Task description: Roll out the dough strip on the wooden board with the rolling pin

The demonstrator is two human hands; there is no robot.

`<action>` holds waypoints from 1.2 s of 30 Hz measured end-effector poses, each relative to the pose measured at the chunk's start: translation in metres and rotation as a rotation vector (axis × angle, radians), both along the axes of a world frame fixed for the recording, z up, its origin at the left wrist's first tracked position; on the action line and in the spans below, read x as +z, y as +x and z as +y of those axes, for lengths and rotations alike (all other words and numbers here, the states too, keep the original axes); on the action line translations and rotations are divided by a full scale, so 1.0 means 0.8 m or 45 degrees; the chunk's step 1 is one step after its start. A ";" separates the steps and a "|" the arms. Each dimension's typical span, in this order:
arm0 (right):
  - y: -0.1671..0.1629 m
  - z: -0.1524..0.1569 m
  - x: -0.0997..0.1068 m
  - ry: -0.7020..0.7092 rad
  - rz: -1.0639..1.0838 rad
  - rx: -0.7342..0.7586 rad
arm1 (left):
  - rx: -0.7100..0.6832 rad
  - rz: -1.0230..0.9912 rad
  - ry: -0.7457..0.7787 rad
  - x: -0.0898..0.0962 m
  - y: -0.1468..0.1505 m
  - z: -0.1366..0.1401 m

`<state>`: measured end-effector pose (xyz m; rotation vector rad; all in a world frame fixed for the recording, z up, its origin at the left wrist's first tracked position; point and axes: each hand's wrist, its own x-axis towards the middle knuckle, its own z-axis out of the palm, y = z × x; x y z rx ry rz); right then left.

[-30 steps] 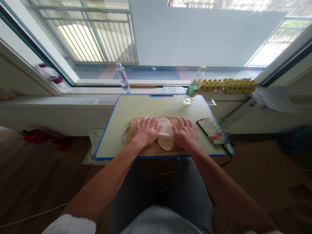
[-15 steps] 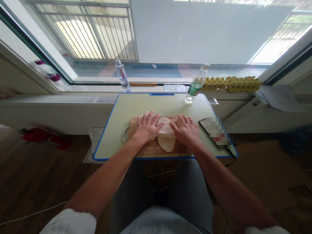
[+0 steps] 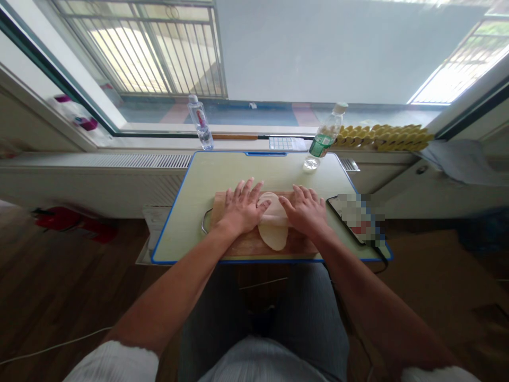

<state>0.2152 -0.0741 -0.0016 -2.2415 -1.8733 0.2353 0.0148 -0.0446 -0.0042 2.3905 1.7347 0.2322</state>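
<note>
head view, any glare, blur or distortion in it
In the head view, the window glares at upper right while the floor is dim; same view, wide-angle stretch shows toward the edges, pixelation covers part of the phone, and the pale rolling pin blends into the dough

Left hand: centre of the frame, the person's left hand [image 3: 243, 209] lies palm down, fingers spread, over one end of a pale rolling pin [image 3: 275, 219].
Right hand: just right of centre, the right hand [image 3: 308, 211] rests palm down over the pin's other end, fingers extended.
Dough: an oval, flattened sheet [image 3: 274, 239] lies under the pin, between the hands.
Board: a wooden board [image 3: 296, 247] beneath, a metal handle [image 3: 204, 222] at its left end.
Table: pale green top [image 3: 226, 170], blue rim.
Phone: a partly pixelated phone [image 3: 352, 217], right of centre.
Bottles: a green-labelled bottle [image 3: 321, 144], upper right of centre; a clear bottle [image 3: 201, 126], upper left of centre.
</note>
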 end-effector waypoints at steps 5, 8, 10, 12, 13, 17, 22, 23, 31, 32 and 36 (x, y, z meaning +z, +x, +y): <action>-0.006 -0.031 -0.010 0.170 -0.073 0.014 | -0.024 0.010 0.087 -0.002 -0.005 -0.030; -0.010 -0.047 -0.014 0.249 -0.133 0.026 | -0.034 0.005 0.153 -0.004 -0.008 -0.048; -0.013 -0.057 -0.015 0.279 -0.165 0.031 | -0.034 0.002 0.179 -0.006 -0.009 -0.058; -0.017 -0.066 -0.016 0.293 -0.193 0.032 | -0.032 0.001 0.200 -0.009 -0.011 -0.067; -0.018 -0.070 -0.016 0.296 -0.208 0.030 | -0.032 0.001 0.212 -0.011 -0.012 -0.071; -0.022 -0.083 -0.020 0.298 -0.236 0.030 | -0.046 -0.007 0.262 -0.017 -0.015 -0.083; -0.022 -0.085 -0.022 0.313 -0.207 0.033 | -0.052 -0.005 0.263 -0.018 -0.016 -0.085; -0.022 -0.084 -0.022 0.305 -0.201 0.031 | -0.051 -0.002 0.257 -0.017 -0.016 -0.085; -0.018 -0.066 -0.013 0.178 -0.161 0.032 | -0.019 -0.002 0.187 -0.012 -0.011 -0.067; -0.018 -0.062 -0.012 0.166 -0.163 0.037 | -0.011 -0.004 0.170 -0.011 -0.010 -0.062; -0.014 -0.042 -0.006 0.086 -0.152 0.041 | -0.003 0.008 0.077 -0.004 -0.006 -0.040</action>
